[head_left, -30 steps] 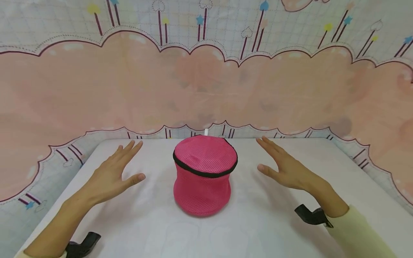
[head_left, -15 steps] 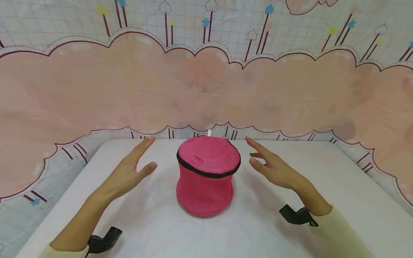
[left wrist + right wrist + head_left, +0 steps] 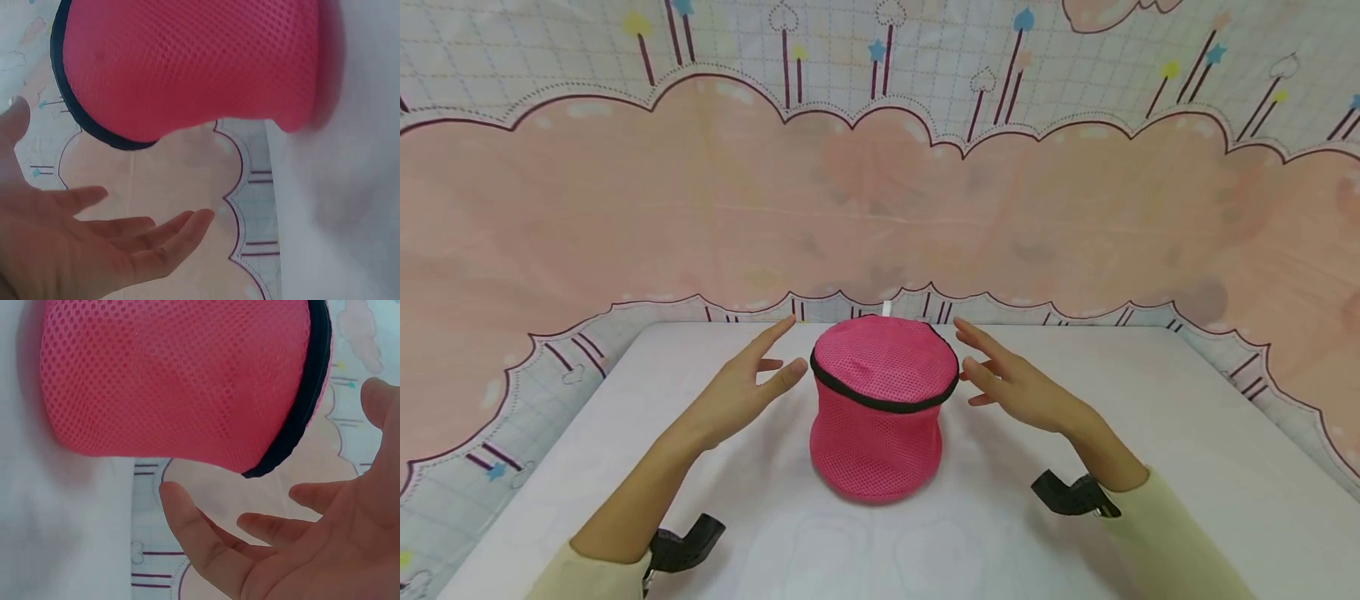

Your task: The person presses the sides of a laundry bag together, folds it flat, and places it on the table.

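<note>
The pink mesh bag (image 3: 882, 408) stands upright near the middle of the white bench (image 3: 1150, 467), closer to its far edge. The left hand (image 3: 741, 392) and right hand (image 3: 1011, 383) flank it at lid height, fingers spread wide and holding nothing, palms turned inward, just beside it without touching, seemingly poised to cup its sides. It is a squat cylinder of soft netting, waist slightly sagging, with black trim (image 3: 880, 400) ringing its domed lid.
</note>
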The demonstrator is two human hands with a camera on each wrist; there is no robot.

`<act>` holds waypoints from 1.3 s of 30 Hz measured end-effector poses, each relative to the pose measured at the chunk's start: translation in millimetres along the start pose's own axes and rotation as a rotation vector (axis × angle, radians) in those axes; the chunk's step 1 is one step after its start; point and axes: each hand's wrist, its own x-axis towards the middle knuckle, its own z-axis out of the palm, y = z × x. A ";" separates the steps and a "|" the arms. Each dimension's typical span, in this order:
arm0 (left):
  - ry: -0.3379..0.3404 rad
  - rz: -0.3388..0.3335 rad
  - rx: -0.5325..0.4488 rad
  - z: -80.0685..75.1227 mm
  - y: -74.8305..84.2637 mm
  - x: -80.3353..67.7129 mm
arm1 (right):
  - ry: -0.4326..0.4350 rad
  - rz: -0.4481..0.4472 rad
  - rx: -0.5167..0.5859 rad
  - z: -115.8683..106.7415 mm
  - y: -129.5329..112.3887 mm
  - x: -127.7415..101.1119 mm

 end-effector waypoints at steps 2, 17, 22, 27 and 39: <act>-0.018 -0.019 -0.081 2.8 3.2 3.7 | -0.012 0.001 0.042 1.2 0.0 2.5; -0.067 -0.058 -0.322 31.6 4.6 12.2 | -0.056 0.036 0.284 16.0 4.1 13.9; -0.070 -0.025 -0.415 34.9 3.9 15.3 | -0.040 0.028 0.415 19.8 4.3 15.8; -0.086 -0.024 -0.449 38.2 4.1 17.2 | -0.027 0.028 0.487 26.0 4.3 16.1; -0.111 0.028 -0.454 42.9 3.8 14.5 | -0.022 0.012 0.519 38.0 2.1 19.0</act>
